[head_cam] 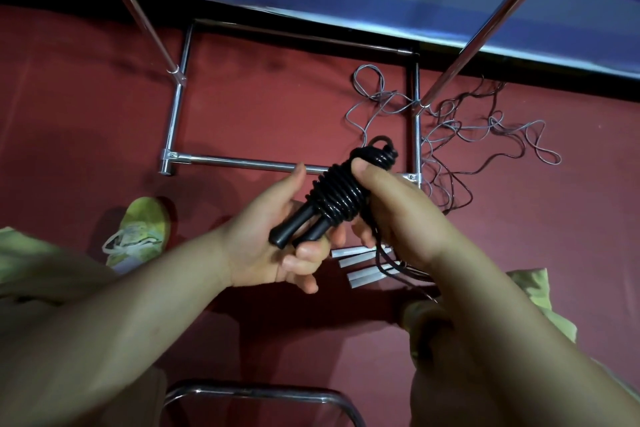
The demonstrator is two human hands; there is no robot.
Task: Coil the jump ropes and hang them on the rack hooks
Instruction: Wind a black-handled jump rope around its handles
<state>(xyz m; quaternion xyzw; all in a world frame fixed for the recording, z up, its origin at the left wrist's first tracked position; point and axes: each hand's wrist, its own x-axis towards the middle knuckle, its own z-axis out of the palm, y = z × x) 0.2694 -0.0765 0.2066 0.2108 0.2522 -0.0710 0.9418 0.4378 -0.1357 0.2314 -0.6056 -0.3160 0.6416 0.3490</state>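
A black jump rope point(341, 189) is wound in tight turns around its own two black handles, held in mid-air over the red floor. My left hand point(277, 236) holds the handle ends from below, fingers curled under them. My right hand point(391, 215) grips the coiled part, thumb pressed on the windings, and a loose black strand point(388, 262) hangs down from it. A chrome rack point(242, 161) stands ahead, seen from above, its base bars on the floor and two uprights rising past the camera. No hooks are visible.
Loose grey and dark ropes point(460, 135) lie tangled on the floor by the rack's right base bar. Several white handles point(360, 265) lie under my hands. A yellow-green shoe point(142, 232) is at left. A chrome chair rail point(256, 395) sits at the bottom.
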